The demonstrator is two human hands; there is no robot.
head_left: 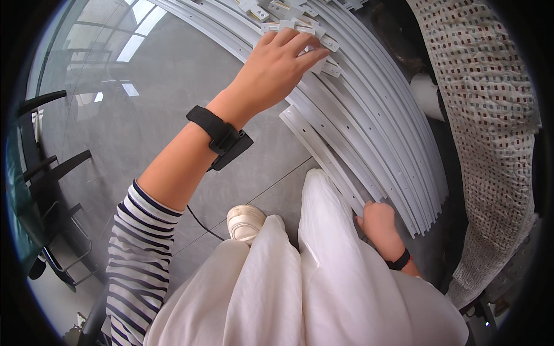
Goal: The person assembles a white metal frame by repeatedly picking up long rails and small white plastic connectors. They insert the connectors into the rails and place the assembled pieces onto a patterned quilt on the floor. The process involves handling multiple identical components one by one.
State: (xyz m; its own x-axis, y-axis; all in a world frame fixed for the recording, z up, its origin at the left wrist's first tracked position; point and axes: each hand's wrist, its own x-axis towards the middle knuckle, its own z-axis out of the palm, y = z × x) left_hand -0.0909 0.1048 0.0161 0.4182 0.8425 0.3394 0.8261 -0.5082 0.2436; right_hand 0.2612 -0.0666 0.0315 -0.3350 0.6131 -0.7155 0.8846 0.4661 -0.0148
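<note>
Stretched forward, my left hand (285,60) is over a pile of small white track connectors (311,26) with metal contacts. Its fingers are bent down and closed around one white connector, mostly hidden beneath them. Close by my right knee, my right hand (380,226) grips the near end of a short white track rail (320,153). That rail slants away to the far left, its far end lifted clear of my knee and lying beside the other rails. Many long white track rails (378,124) lie side by side under the connectors, with small holes along them.
On the right hangs a checked, woven cloth (482,115), with a white roll (426,95) beside it. Black chair legs (57,167) stand at the left on the grey tiled floor (173,75). A black cable (202,225) runs near my white shoe (245,222).
</note>
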